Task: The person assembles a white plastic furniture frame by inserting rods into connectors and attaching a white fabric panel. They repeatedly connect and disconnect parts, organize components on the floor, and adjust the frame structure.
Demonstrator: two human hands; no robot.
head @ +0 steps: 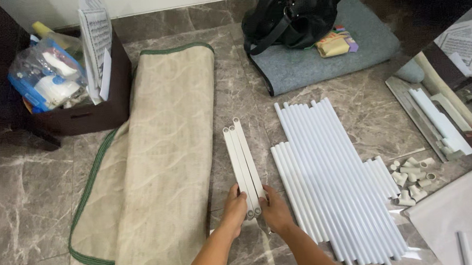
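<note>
Three short white plastic pipes (242, 159) lie side by side on the marble floor (22, 205), pointing away from me. My left hand (233, 208) presses against their near ends from the left. My right hand (275, 208) presses against the same ends from the right, so both hands squeeze the bundle together. To the right, a row of several long white pipes (332, 181) lies on the floor. A small heap of white pipe fittings (412, 177) sits beyond that row.
A beige mat with green trim (161, 153) lies left of the pipes. A dark box (82, 112) with bags and papers stands far left. A grey mat (362, 48) carries a black bag (289, 14). A mirror (447, 103) leans at the right, with white sheets (459, 211) below it.
</note>
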